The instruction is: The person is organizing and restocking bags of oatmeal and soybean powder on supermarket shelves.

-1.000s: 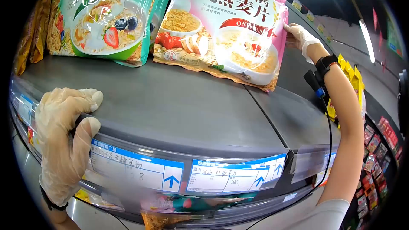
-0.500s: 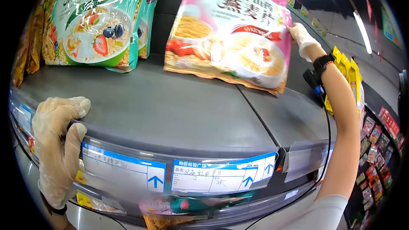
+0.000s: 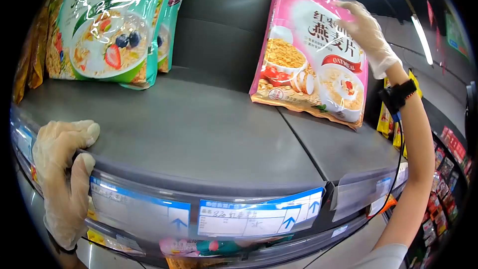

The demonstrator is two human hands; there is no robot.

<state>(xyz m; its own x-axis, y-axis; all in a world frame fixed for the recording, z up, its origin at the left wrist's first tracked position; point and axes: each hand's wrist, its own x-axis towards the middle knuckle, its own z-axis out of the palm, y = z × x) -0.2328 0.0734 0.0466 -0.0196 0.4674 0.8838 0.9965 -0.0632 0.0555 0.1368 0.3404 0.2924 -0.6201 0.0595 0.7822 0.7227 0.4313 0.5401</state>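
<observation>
A pink bag of oatmeal (image 3: pixel 303 82) stands on the grey shelf (image 3: pixel 199 119), its top leaning slightly back. My right hand (image 3: pixel 367 35), in a clear glove, lies against the upper right of the bag's front. Its fingers are stretched out over the printing, not wrapped round the bag. My left hand (image 3: pixel 62 169), gloved too, is clamped on the shelf's front edge at the left, fingers on top and thumb lower down in front.
Green oatmeal bags (image 3: pixel 112 55) stand at the back left, beside brownish-gold bags (image 3: pixel 37 65). Price labels (image 3: pixel 254 216) line the shelf's front edge. Packets (image 3: pixel 209 246) show on a lower shelf. A black cable (image 3: pixel 393 184) hangs from my right wrist.
The pink bag has moved right and turned more upright on the shelf. My right hand has shifted from gripping its right edge to lying on its front. My left hand stays on the shelf edge.
</observation>
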